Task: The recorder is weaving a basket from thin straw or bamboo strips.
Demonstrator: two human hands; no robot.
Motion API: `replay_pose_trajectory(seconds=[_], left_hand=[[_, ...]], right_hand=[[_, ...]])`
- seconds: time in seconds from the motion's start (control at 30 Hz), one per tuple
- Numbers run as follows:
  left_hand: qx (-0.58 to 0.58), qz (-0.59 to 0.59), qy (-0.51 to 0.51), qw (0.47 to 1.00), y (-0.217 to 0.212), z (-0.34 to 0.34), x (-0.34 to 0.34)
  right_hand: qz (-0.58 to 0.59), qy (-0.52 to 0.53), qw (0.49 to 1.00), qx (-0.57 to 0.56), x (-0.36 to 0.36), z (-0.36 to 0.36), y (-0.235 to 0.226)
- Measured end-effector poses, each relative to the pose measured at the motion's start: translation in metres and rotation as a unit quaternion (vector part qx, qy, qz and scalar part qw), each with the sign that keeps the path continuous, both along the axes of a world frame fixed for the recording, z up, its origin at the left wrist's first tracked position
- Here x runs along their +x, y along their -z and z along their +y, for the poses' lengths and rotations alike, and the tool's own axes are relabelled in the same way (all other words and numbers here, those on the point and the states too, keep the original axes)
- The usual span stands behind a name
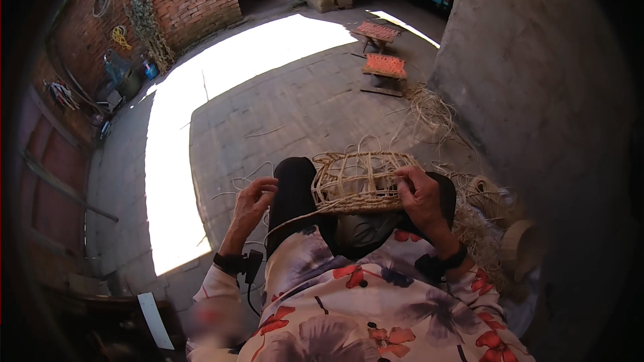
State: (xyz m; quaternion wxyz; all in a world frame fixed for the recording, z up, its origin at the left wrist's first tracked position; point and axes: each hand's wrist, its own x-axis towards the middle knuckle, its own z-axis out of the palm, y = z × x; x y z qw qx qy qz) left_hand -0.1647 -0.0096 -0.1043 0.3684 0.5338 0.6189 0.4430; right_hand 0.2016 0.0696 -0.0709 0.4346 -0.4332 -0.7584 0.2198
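Observation:
An open-work basket [359, 181] of tan twisted straw cord lies on its side across my lap, between my dark-trousered knees. My right hand [419, 196] grips the basket's right end, its thumb and fingers bent around the cords there. My left hand [256, 200] is raised beside my left knee, apart from the basket, its fingers curled together. Whatever those fingers pinch is too small to make out. A loose cord [295, 220] runs from the basket's lower left edge toward the space below my left hand. Thin strands stick out beyond the basket and near my left hand.
Loose straw [433, 117] lies beside the grey wall [530, 80], with a coil of cord [484, 194] near my right knee. Two low red-topped stools [385, 66] stand ahead on the paving. At the left are a brick wall [181, 0] and a blue jug [149, 67].

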Motion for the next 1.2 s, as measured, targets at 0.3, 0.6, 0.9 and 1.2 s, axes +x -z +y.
replay_pose_trajectory(seconds=[0.3, 0.6, 0.9, 1.2], left_hand=[[-0.054, -0.148, 0.145, 0.977, -0.013, 0.058, 0.095], [-0.085, -0.116, 0.174, 0.974, -0.055, 0.077, 0.144], [0.078, 0.430, 0.116, 0.892, -0.076, 0.020, 0.147], [-0.100, 0.101, 0.169, 0.975, -0.061, 0.017, 0.083]], right_hand=[[-0.047, 0.025, 0.998, -0.022, -0.016, 0.003, 0.001], [0.134, 0.039, 0.972, -0.187, 0.036, 0.012, 0.055], [-0.027, 0.027, 0.998, 0.054, 0.045, -0.014, 0.023], [0.034, 0.013, 0.999, 0.016, 0.049, -0.012, 0.046]])
